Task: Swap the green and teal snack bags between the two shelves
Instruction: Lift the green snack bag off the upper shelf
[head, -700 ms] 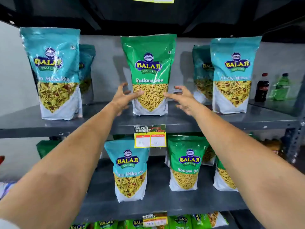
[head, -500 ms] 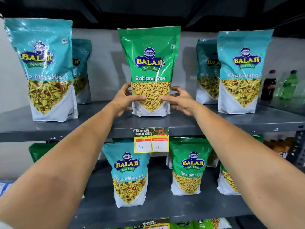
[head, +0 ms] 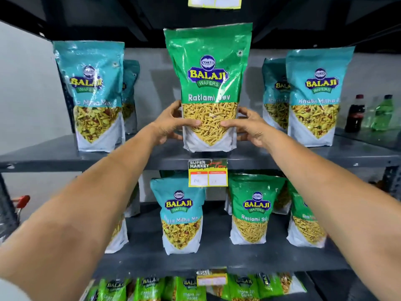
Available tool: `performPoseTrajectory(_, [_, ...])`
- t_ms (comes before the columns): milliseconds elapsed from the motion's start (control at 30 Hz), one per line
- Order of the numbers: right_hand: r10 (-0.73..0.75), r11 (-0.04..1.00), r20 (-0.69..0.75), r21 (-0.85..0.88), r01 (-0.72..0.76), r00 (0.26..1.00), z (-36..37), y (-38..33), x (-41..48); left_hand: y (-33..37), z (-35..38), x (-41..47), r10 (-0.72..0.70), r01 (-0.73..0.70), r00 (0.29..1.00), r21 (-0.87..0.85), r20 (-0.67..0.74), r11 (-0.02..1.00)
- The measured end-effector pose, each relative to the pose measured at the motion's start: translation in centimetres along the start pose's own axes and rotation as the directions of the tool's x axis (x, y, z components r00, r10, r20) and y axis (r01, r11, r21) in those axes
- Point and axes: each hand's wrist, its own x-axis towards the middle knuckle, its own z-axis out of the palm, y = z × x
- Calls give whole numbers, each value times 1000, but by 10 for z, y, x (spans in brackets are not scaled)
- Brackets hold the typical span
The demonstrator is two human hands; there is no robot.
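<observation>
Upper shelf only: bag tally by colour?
Teal bags: 4 (two left, two right, one behind another in each pair)
Green bag: 1 (middle of the upper shelf, gripped by the left hand and the right hand)
Total: 5

Bright, even indoor light from above and front — colours saturated. Glare streaks on the glossy green bag (head: 208, 68) and the left teal bag (head: 91, 83). Soft shadows on the grey wall (head: 152, 88) behind the bags. Underside of the top shelf (head: 282, 16) dark. Wide-angle bend at the edges — forearms stretched, shelf lines curved. Bottom-row packets (head: 191, 287) and price tag (head: 207, 173) blurry.
</observation>
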Motion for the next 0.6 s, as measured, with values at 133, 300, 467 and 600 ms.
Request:
performPoseTrajectory(133, [-22,1000,28,21,22,999,8,-20,-58,23,9,-56,45,-45,999,35,-8,998])
performPoseTrajectory(300, [2,997,61,73,-6,998,24,-23,-127,33,20,-130,99,-91,993,119,-68,989])
performPoseTrajectory(467, [50,995,108,81,-59,993,48,-6,-188,14,19,-205,107,-63,979,243,-172,968])
performPoseTrajectory(600, [69,996,111,47,-75,991,80,23,-217,-27,6,-247,43,-7,985,207,-169,978])
